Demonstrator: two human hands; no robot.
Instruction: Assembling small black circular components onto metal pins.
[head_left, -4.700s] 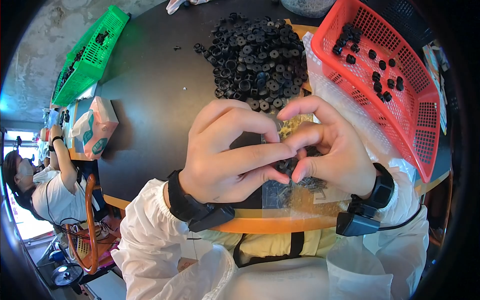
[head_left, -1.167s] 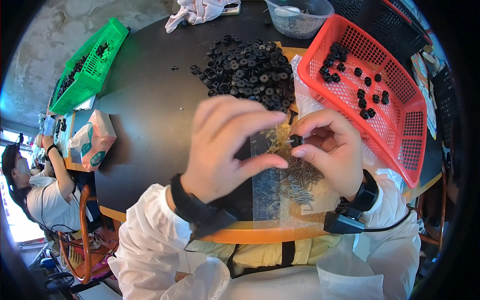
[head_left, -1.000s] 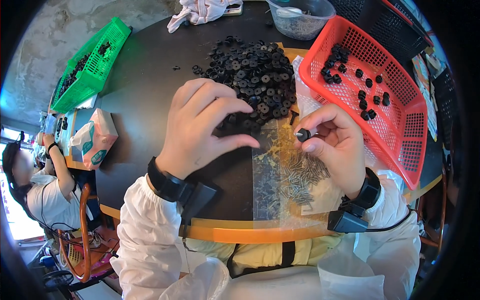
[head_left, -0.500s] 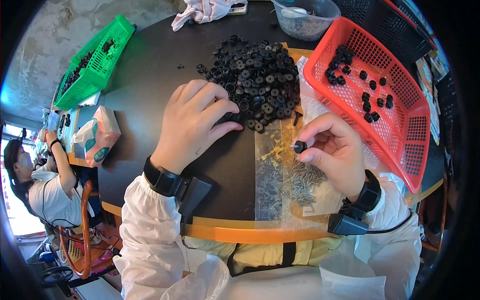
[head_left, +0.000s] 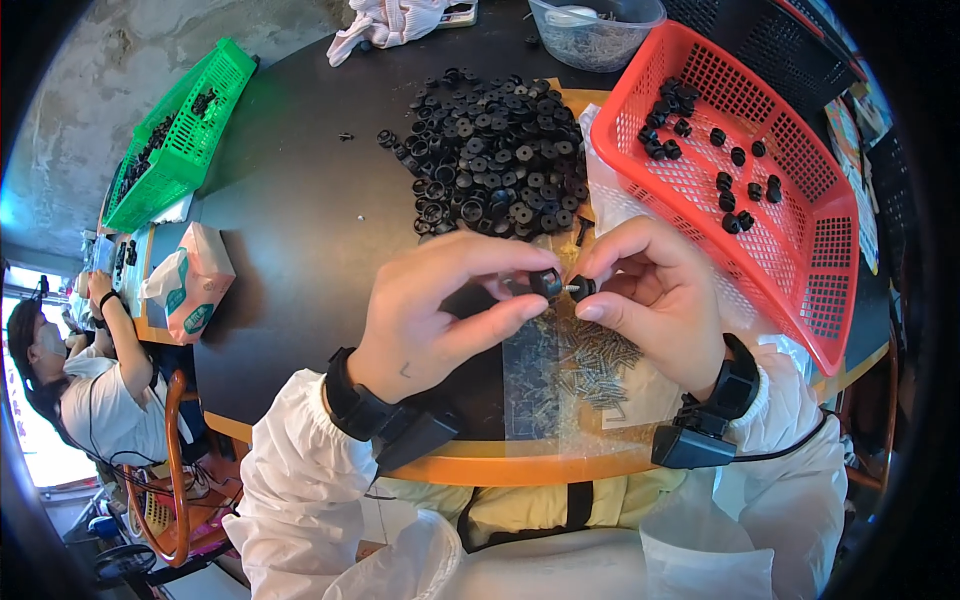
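Head view: left of the perforated basket (head_left: 828, 255), the left hand (head_left: 425, 318), back from the pile (head_left: 500, 150), now pinches a glossy round cap (head_left: 546, 283); the right hand (head_left: 668, 300) still pinches a disc (head_left: 584, 289) with threaded screw (head_left: 571, 288).

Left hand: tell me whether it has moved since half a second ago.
Yes: the left hand has moved to the right, nearer the red basket.
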